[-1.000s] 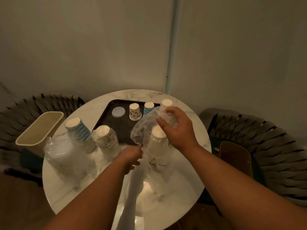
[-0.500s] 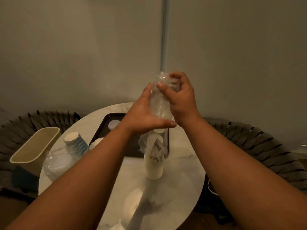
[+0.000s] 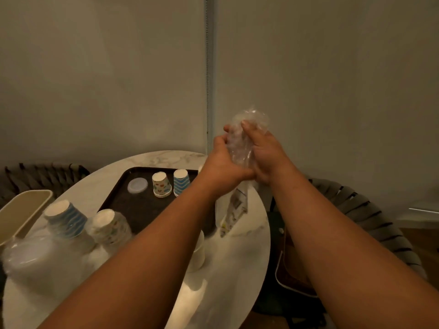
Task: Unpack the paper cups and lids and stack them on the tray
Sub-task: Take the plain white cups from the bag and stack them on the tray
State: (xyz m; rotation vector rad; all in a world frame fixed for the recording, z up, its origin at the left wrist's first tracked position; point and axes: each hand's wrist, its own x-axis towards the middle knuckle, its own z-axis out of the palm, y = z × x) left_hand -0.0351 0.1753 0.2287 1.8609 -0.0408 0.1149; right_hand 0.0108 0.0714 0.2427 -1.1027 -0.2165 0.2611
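Note:
Both hands are raised above the table's right side, crumpling an empty clear plastic wrapper. My left hand grips its lower part and my right hand grips its top; the printed tail hangs down. A white cup stack stands on the table, mostly hidden behind my left forearm. The dark tray holds a clear lid, a patterned cup stack and a blue-striped cup stack. Wrapped stacks of blue-striped cups, patterned cups and lids sit at left.
The round marble table carries everything. A beige bin stands off its left edge. Woven chairs sit at far left and at right, with a brown bag on the right one.
The wrapper came fully off the white cup stack, which now stands bare on the table. Both hands moved right with the wrapper and bunch it tighter.

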